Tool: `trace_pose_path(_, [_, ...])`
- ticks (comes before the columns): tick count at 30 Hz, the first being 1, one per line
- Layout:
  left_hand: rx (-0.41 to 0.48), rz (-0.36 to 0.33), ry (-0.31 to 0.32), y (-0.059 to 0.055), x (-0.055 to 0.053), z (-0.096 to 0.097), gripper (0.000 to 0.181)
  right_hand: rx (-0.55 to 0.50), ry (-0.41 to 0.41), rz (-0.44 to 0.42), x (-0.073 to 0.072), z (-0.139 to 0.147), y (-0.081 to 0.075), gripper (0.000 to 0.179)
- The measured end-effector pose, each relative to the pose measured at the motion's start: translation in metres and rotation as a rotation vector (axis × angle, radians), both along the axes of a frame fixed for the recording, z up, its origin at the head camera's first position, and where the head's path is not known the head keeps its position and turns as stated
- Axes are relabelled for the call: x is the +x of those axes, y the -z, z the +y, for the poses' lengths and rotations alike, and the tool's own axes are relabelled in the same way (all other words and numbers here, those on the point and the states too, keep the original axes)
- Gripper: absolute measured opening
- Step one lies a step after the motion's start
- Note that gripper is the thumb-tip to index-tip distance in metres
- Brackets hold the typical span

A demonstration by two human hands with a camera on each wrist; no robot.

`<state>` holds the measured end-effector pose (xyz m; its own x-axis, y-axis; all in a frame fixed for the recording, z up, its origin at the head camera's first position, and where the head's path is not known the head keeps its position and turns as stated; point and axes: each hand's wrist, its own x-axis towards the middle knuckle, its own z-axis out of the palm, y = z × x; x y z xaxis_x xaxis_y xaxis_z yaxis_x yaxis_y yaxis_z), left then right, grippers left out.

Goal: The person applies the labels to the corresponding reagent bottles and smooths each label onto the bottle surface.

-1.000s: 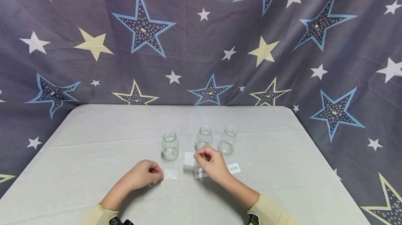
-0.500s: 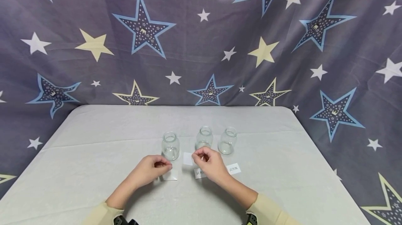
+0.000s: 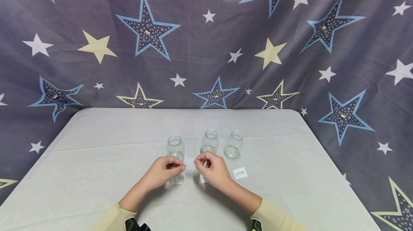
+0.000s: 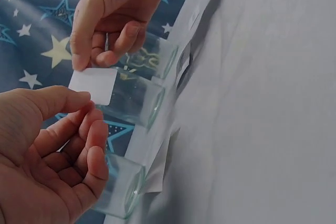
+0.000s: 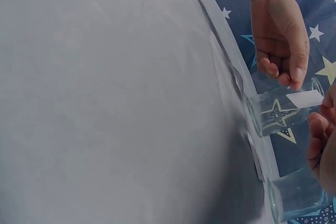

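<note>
Plainly, the right hand pinches one white card above the table; whether the left hand, fingertips together by its edge, grips it cannot be told. Each hand partly covers one of three paper slips near three glass jars.

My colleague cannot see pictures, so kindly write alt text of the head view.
A person's right hand pinches a small white label, the left hand close beside it, above a pale table. Three clear glass jars stand behind, before a star-patterned curtain.
</note>
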<state>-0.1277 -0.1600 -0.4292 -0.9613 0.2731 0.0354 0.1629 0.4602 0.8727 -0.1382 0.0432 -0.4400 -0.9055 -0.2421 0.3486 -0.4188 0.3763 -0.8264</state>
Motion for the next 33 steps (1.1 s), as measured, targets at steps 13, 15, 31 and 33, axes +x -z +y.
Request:
trace_pose_path(13, [0.116,-0.079,-0.029,0.002,-0.002,0.004,0.026,0.113,-0.079,0.15,0.006,0.0,0.001,0.003])
trace_pose_path(15, [0.11,-0.09,-0.042,0.002,-0.002,0.004,0.027,0.116,-0.096,0.167,0.007,-0.001,0.001,0.004])
trace_pose_path(31, [0.144,-0.112,-0.057,0.003,0.0,0.006,0.028,0.143,-0.127,0.193,0.01,-0.003,0.0,0.006])
trace_pose_path(33, [0.143,-0.111,-0.061,0.003,0.001,0.006,0.026,0.145,-0.132,0.189,0.011,-0.003,0.001,0.008])
